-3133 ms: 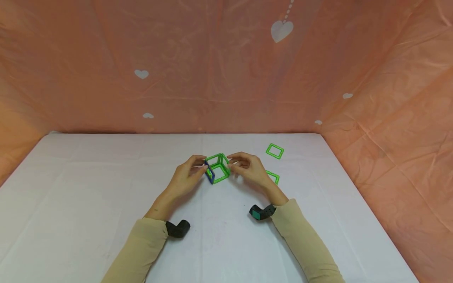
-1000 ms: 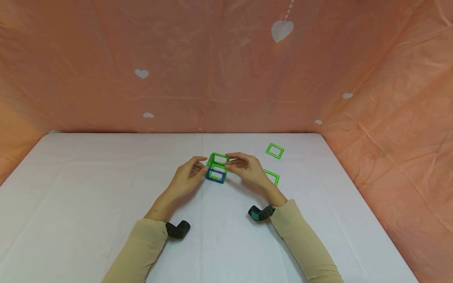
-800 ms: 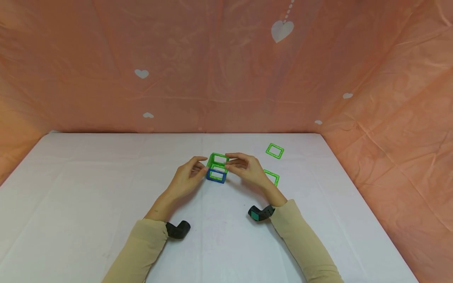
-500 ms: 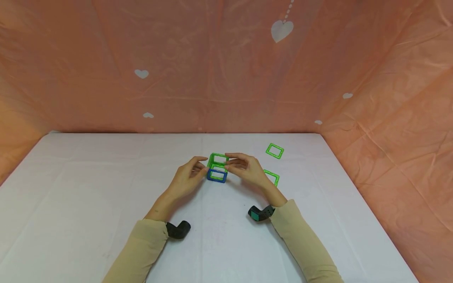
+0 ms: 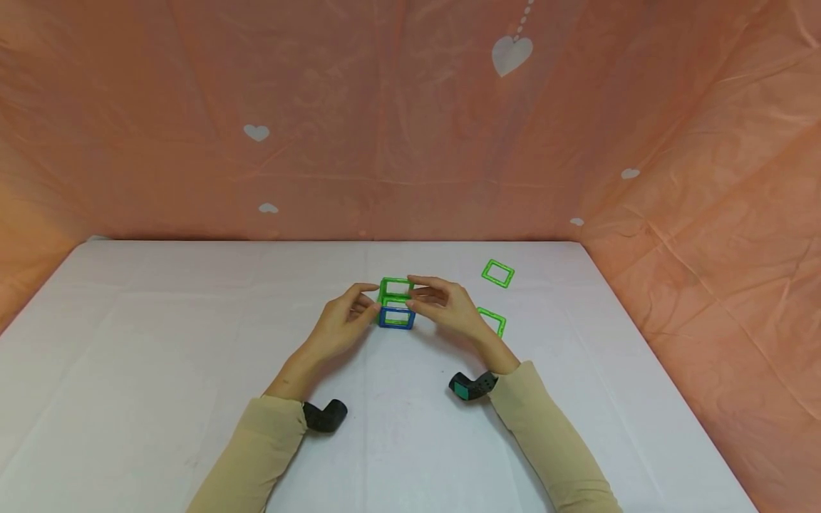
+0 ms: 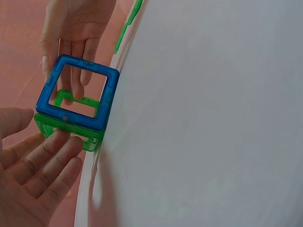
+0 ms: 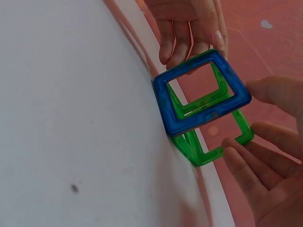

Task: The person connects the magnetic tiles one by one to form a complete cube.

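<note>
Cube frame (image 5: 397, 309) is held btwn our two hands over the tabletop (image 5: 192, 356), nearer its back edge in head view. L hand (image 5: 346, 317): grip closed lightly on the L side, fingertips on green, thumb at a corner by the blue panel (image 6: 70, 118). R hand (image 5: 445, 306): grip likewise on the opp. side, thumb on blue, fingers on green.

Change: the cube frame's been turned. Blue panel faced left a few secs ago, now faces us nearly square-on; our hands hardly shifted. We'd read that as re-orienting, not adding a pc., since both loose squares lie as they did. Top looks open; R face is hidden by our fingers. Can't tell if the base touches the tabletop.

Outward: near green square (image 5: 492, 313) is partly hidden by our R arm, so a low swing there might knock it. Far green square (image 5: 494, 281) lies flat behind it, twd the back edge. Orange backdrop (image 5: 385, 142) rises at that edge, limiting reach. R edge is well apart; most room's L of our L hand, plus btwn our forearms.
</note>
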A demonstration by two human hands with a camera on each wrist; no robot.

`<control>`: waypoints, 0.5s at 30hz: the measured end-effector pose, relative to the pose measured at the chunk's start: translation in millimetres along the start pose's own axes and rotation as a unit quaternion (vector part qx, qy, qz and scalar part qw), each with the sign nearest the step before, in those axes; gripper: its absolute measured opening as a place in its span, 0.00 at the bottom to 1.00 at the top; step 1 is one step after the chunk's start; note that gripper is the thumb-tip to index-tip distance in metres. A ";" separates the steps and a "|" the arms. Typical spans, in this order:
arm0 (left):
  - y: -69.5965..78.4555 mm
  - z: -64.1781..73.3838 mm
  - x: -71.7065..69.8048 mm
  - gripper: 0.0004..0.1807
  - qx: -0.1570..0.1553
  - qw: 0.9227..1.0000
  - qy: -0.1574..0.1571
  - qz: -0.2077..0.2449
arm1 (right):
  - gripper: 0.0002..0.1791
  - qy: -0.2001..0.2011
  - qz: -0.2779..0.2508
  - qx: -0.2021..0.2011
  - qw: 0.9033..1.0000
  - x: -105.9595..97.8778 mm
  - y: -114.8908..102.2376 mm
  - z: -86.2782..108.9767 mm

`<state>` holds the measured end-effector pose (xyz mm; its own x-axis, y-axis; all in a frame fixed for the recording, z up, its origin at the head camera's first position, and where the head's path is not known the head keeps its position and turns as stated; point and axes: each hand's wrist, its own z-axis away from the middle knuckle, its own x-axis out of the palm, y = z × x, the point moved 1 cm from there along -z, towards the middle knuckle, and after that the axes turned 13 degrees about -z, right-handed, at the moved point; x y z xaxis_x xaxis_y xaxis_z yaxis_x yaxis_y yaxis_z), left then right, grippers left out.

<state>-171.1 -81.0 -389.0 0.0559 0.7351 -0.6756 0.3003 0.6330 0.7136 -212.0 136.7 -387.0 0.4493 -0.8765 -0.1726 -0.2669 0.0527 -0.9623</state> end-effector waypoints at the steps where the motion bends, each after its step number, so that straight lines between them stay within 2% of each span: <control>1: 0.5 -0.2 0.1 0.21 -0.001 1.000 -0.001 0.000 | 0.27 -0.002 0.001 -0.001 1.000 -0.3 0.3 0.0; 15: 1.6 -6.7 2.1 0.30 0.002 1.000 -0.011 -0.028 | 0.28 -0.019 0.014 -0.008 1.000 -2.4 1.0 0.1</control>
<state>-176.9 -76.8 -388.0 0.0600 0.6928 -0.7187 0.3067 0.6723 0.6737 -213.3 138.9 -387.5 0.4725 -0.8564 -0.2081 -0.2935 0.0697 -0.9534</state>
